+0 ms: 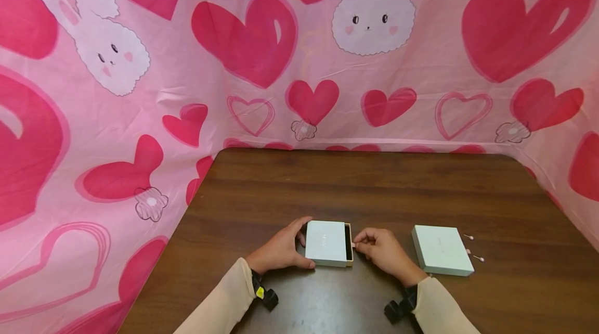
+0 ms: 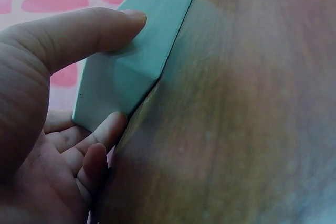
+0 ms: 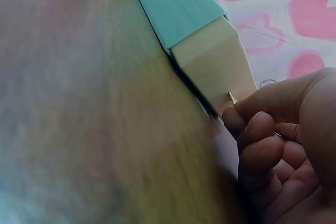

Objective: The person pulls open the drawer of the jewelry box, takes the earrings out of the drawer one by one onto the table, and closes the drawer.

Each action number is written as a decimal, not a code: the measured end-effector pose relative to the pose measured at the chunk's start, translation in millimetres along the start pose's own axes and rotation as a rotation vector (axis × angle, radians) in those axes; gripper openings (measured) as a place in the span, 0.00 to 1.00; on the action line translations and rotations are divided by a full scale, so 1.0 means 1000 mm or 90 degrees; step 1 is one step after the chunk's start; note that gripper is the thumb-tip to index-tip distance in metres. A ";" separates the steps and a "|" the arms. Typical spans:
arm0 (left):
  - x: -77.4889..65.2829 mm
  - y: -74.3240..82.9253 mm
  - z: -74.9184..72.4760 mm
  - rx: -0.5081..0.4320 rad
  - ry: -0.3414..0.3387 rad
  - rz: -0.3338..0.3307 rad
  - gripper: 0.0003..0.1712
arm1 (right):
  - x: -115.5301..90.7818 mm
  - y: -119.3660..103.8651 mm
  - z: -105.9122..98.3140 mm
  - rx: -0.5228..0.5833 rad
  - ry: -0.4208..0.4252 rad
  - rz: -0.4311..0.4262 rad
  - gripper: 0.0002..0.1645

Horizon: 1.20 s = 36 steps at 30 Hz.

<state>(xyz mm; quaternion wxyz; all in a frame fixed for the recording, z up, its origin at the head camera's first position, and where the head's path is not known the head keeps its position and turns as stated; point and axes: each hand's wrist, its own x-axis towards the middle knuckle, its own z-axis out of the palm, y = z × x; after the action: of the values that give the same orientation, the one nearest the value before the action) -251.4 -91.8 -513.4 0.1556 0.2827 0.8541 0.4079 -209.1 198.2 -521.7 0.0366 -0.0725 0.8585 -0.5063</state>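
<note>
A pale mint drawer box (image 1: pixel 326 242) lies on the table, its cream drawer (image 3: pixel 212 59) slid a little way out at the right end. A dark lining shows inside the drawer in the head view. My left hand (image 1: pixel 282 251) grips the box's sleeve from the left, with the thumb (image 2: pixel 105 30) along the near side and the other fingers around the left end and far side. At the drawer's front, my right hand (image 1: pixel 386 252) pinches the small pull tab (image 3: pixel 232 98) between thumb and forefinger, its other fingers curled.
A second mint box (image 1: pixel 442 251) sits to the right of my right hand. Beside its right edge lie two small pins with pearl-like ends, a far pin (image 1: pixel 469 237) and a near pin (image 1: pixel 479 258). Pink heart-and-bunny cloth (image 1: pixel 323 63) hangs around the brown wooden table (image 1: pixel 374 183).
</note>
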 end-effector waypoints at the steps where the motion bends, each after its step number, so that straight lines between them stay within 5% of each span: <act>1: 0.000 0.000 0.000 0.000 0.000 -0.002 0.62 | 0.000 0.000 0.000 -0.001 0.001 0.004 0.03; 36: -0.001 -0.002 0.000 0.002 -0.006 -0.005 0.62 | -0.010 0.006 -0.014 0.006 0.049 0.083 0.02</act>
<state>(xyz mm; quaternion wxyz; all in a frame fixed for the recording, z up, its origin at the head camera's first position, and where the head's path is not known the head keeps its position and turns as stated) -251.9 -93.6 -515.2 0.1607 0.2817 0.8549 0.4049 -201.6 214.7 -520.5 0.0368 0.0033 0.8596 -0.5096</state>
